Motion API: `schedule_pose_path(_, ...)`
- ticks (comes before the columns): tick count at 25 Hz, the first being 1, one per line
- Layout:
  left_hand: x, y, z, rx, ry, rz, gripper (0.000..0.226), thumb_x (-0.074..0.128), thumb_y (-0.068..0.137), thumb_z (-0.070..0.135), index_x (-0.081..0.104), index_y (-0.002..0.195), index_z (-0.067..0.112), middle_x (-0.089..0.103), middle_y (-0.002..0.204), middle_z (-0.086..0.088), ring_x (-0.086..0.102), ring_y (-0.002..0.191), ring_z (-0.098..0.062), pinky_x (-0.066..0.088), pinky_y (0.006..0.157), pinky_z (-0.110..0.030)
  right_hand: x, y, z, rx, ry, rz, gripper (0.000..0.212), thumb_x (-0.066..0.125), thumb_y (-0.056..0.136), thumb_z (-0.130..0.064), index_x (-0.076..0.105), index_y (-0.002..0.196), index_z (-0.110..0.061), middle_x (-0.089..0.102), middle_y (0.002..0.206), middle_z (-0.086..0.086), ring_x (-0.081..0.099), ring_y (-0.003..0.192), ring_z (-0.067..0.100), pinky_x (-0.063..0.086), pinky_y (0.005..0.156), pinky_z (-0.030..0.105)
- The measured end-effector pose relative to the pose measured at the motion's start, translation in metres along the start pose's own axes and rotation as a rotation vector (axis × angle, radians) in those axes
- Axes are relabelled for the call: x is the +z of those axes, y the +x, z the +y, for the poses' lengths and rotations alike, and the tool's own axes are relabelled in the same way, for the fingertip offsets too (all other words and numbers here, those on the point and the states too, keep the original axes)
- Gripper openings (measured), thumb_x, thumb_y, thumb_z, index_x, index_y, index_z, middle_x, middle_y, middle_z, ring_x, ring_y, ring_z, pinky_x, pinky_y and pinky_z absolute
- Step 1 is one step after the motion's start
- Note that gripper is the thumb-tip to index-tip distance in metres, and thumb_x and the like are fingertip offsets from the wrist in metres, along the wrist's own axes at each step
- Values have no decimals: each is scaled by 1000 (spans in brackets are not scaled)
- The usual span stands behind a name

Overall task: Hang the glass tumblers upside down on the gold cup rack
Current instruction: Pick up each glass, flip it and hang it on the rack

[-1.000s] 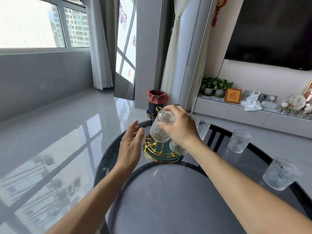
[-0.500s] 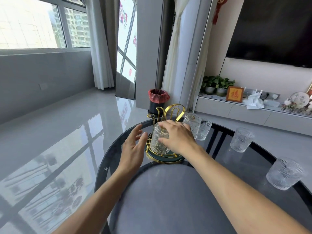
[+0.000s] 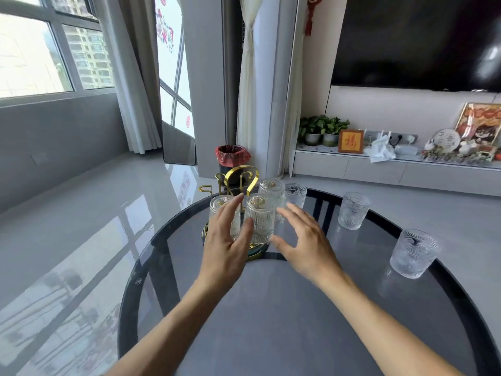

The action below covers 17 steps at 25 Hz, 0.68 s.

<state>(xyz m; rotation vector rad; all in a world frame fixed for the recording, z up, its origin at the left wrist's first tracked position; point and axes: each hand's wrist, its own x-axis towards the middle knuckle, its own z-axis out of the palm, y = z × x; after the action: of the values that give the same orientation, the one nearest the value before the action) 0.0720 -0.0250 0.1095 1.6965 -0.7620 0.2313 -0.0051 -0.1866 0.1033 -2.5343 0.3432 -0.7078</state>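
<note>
The gold cup rack [image 3: 240, 177] stands on a round dark-green base at the far side of the glass table [image 3: 271, 308]. Three ribbed glass tumblers hang upside down on it: a left tumbler [image 3: 220, 210], a middle tumbler [image 3: 259, 218] and a rear tumbler [image 3: 271, 189]. My left hand [image 3: 226, 242] is open in front of the left tumbler, its fingers spread. My right hand [image 3: 305, 244] is open just right of the middle tumbler and holds nothing. Three more tumblers stand upright on the table: one behind the rack [image 3: 296, 195], one further right [image 3: 353, 210], one near the right edge [image 3: 413, 253].
A red-lined bin [image 3: 232, 157] stands on the floor beyond the table. A white low cabinet [image 3: 379, 169] with plants and ornaments runs along the right wall under a dark screen. The table's dark rim curves close on the left and right.
My right hand has set the tumbler down over a rack peg and let go, drawing back to the right. My left hand has moved closer in front of the rack.
</note>
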Motion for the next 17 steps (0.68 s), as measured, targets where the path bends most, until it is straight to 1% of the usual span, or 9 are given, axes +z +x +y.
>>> schedule_pose_path(3,48,-8,19,64,10,-122,49,59,97,22,45,144,24,50,141,11,42,134,-8,35,110,-33,-29,-31,48,172,113,99,57,67,86,-32,48,140,-25,40,153,-4,33,140,13,23,107,21)
schedule_pose_path(5,84,-14,26,67,21,-175,53,60,96,23,43,146,25,48,142,10,40,135,-10,33,110,-31,-46,-53,82,316,205,192,54,68,85,-26,52,136,-22,47,147,-3,39,135,11,27,103,19)
schedule_pose_path(6,100,-17,28,60,31,-195,55,61,95,24,41,146,25,47,141,10,40,134,-10,32,108,-30,-51,-63,96,393,244,226,52,68,85,-23,52,134,-22,50,143,-3,42,133,12,30,102,20)
schedule_pose_path(9,159,-23,36,28,55,-274,61,64,93,24,37,148,25,44,137,15,39,133,-10,26,102,-20,-60,-96,140,655,399,293,51,66,86,-18,50,133,-24,53,140,-1,48,127,17,39,100,31)
schedule_pose_path(11,201,-25,39,32,116,-371,67,66,89,22,36,148,20,48,140,6,41,130,-17,25,98,-17,-65,-103,159,848,572,400,50,65,86,-14,49,132,-22,56,136,2,53,119,20,41,95,34)
schedule_pose_path(13,239,-22,42,63,221,-491,74,68,84,22,32,149,15,48,142,-5,43,127,-27,31,98,-25,-74,-100,168,976,787,534,47,63,86,-16,49,131,-20,59,128,3,56,110,21,45,97,42)
schedule_pose_path(14,256,-18,45,69,261,-542,78,69,83,24,30,150,15,47,144,-7,43,127,-30,34,100,-32,-80,-97,171,1006,860,586,40,61,87,-18,52,126,-22,62,122,4,58,106,21,47,97,46)
schedule_pose_path(16,295,-9,51,64,313,-607,86,71,80,28,26,151,14,43,146,-10,41,128,-34,38,103,-43,-91,-92,177,1090,996,647,17,57,88,-20,60,102,-28,64,109,8,62,98,23,52,91,47)
schedule_pose_path(17,314,-6,53,49,322,-639,90,74,78,30,25,151,15,42,146,-11,40,130,-34,38,104,-46,-94,-93,181,1137,1059,667,13,55,89,-21,61,98,-28,62,107,12,62,101,26,53,87,45)
